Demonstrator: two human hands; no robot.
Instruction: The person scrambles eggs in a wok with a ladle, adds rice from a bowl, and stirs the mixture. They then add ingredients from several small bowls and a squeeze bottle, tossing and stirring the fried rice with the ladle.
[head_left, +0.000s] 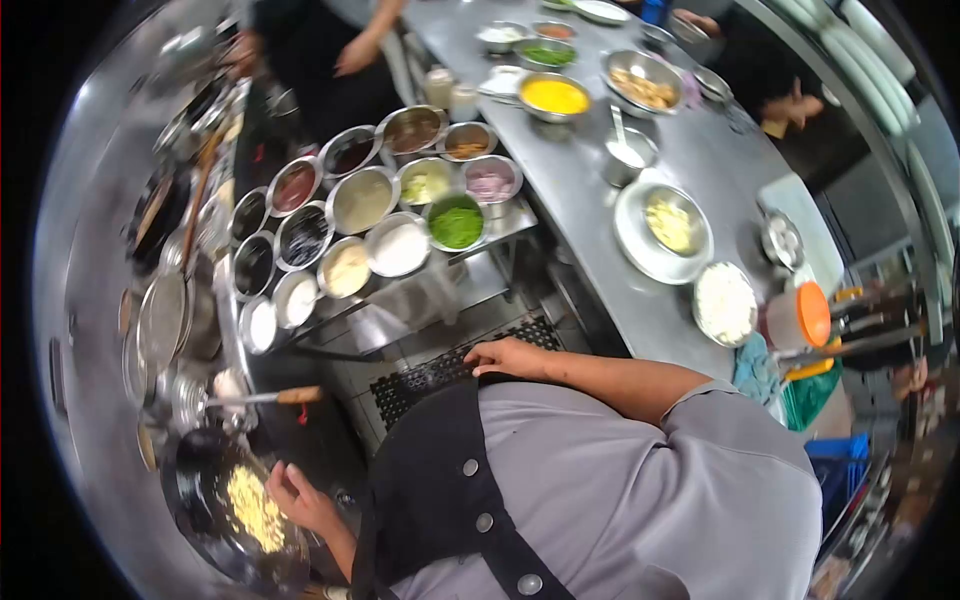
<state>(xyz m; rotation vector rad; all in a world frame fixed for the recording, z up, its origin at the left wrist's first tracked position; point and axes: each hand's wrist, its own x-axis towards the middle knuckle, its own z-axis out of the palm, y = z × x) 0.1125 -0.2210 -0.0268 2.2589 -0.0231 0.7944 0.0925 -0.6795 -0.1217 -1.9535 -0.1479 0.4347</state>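
Over the near rim of a dark wok (pixel 200 500) at the lower left, my left hand (pixel 305 503) is held with its fingers apart and nothing in them. Pale yellow chopped pieces (pixel 256 508) lie in the wok, close by my fingertips. My right hand (pixel 512 357) is in front of my belly, at the top edge of my black apron (pixel 430 470), its fingers loosely bent and apart and holding nothing visible. A ladle with a wooden handle (pixel 298 395) lies just beyond the wok, nearer to my left hand.
Metal containers of sauces and chopped ingredients, one with chopped greens (pixel 456 222), stand in rows ahead. Along the right runs a steel table (pixel 570 190) with a bowl of yellow liquid (pixel 554 96) and an orange-lidded tub (pixel 812 315). Other people stand at the far end and right.
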